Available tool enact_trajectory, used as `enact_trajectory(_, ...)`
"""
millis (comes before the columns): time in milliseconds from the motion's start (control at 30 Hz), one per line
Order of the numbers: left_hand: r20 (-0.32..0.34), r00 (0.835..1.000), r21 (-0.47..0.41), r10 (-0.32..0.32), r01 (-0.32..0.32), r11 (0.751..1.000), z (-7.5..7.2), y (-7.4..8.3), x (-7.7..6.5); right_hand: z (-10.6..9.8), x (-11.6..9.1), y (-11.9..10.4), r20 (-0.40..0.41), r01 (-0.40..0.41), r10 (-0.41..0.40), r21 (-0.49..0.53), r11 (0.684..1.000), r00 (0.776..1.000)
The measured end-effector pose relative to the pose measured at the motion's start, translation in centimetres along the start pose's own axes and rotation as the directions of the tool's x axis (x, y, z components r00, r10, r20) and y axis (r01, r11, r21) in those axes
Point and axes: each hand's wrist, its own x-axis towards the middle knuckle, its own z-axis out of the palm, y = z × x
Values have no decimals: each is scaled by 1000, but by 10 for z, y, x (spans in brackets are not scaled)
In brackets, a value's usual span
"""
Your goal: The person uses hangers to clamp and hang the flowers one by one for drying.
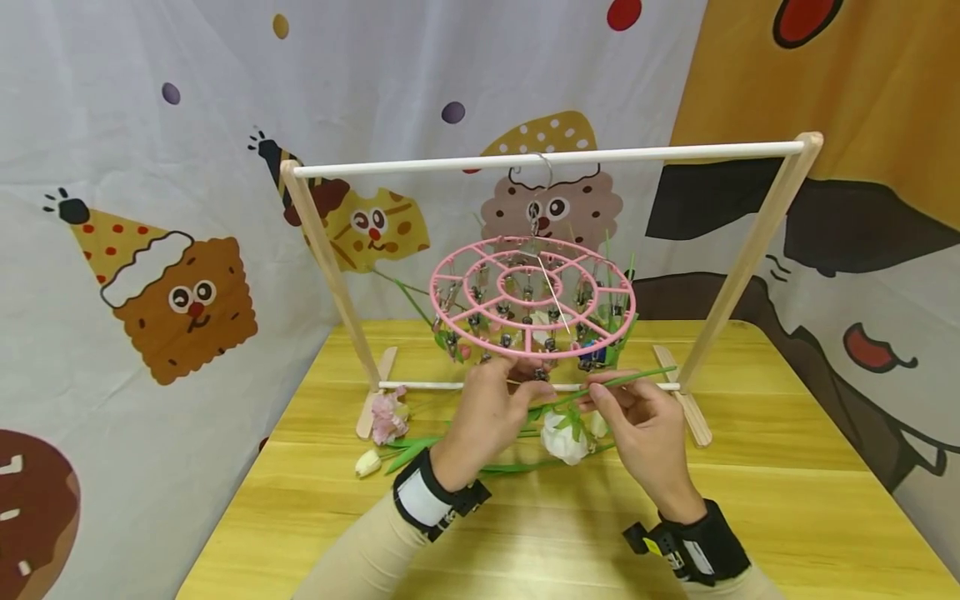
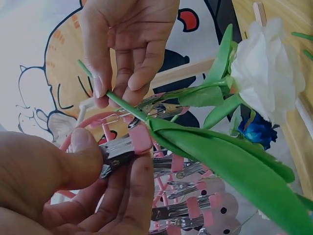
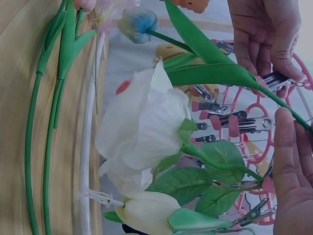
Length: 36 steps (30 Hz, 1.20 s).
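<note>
My left hand [image 1: 487,408] pinches a metal clip [image 2: 120,147] with pink tips, which hangs from the pink round hanger [image 1: 528,346]. The right hand [image 1: 648,433] pinches a green flower stem [image 1: 633,377] near its end. In the right wrist view this stem leads past long leaves to a pale blue tulip [image 3: 139,24]. Beside the leaf base, the clip's tips meet or nearly meet the stem; whether they grip it I cannot tell. A white rose [image 3: 144,127] and a cream tulip [image 3: 149,211] hang close to the right hand.
A wooden stand with a white top bar [image 1: 420,165] carries the hanger. Other clips and a blue flower [image 1: 592,352] hang below the ring. On the table [image 1: 555,533] lie a pink flower [image 1: 389,417] and a white tulip [image 1: 367,463]. A printed cloth [image 1: 360,75] hangs behind.
</note>
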Motion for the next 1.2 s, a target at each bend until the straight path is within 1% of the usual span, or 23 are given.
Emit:
enact_trajectory(167,-44,999,-75,-14,11,997,0,-3,-2,0,0,0,0,-4,4,6,1000,1000)
enact_trajectory(367,-90,996,-130,-7,-5,991,1,-6,-2,1,-1,1,-11,3,-4,-22,1000,1000)
enact_trajectory(467,-98,995,-147,-11,-4,989,2,-7,-2,1,-1,2,-6,7,-7,-5,1000,1000)
enact_trajectory(700,-97,994,-189,-41,22,982,3,-9,0,3,1,1,6,17,-17,48,999,1000)
enact_trajectory(867,-95,994,-176,-51,34,984,4,-10,0,5,2,2,0,41,-41,66,997,999)
enact_trajectory(1000,-99,994,-151,-45,30,988,5,-9,0,7,4,3,-4,64,-64,82,995,998)
enact_trajectory(1200,-103,994,-130,-44,31,991,5,-10,1,8,4,1,-14,76,-75,103,992,997)
